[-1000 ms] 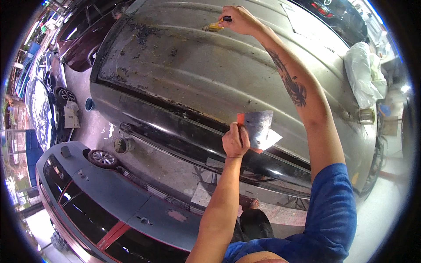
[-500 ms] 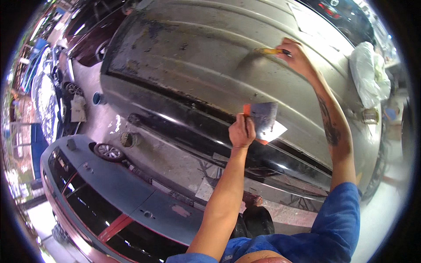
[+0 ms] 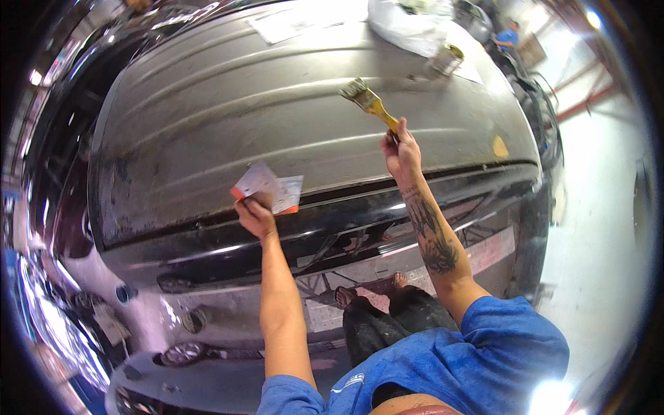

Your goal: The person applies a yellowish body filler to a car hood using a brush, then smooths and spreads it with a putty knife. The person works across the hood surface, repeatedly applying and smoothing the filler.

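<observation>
Within the right fingers (image 3: 389, 145), the yellow brush (image 3: 373, 104) is partly hidden.

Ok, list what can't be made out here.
All in the head view:
Yellow brush: part of its handle, hidden by the right hand.
Orange-edged spreaders: gripped part, hidden by the left hand.
White plastic bag: far end, cut off by the top edge.
Grey car: remainder, cut off by the bottom edge.
Distant person: hands, too small.
</observation>
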